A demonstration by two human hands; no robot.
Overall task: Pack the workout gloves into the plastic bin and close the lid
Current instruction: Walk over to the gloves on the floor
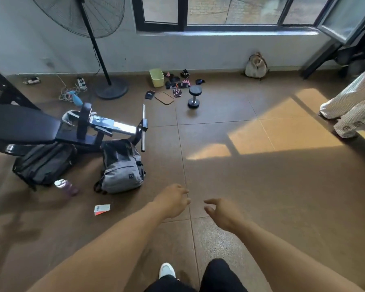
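Floor (pixel 261 186): brown tiles fill the frame, sunlit patch at right.
Weight bench (pixel 30 125): left edge, with a grey backpack (pixel 122 167) just below it.
Left hand (pixel 173 202): lower centre, grip loosely curled, holding nothing.
Right hand (pixel 221 213): just right of it — fingers relaxed, released.
Plastic bin (pixel 156 77): yellow-green, upper centre by the wall.
Lid (pixel 164 98): flat on the floor below the bin.
Workout gloves (pixel 178 84): scattered right of the bin — none inside that I can tell.
Dumbbell (pixel 193 96): just right of the gloves.
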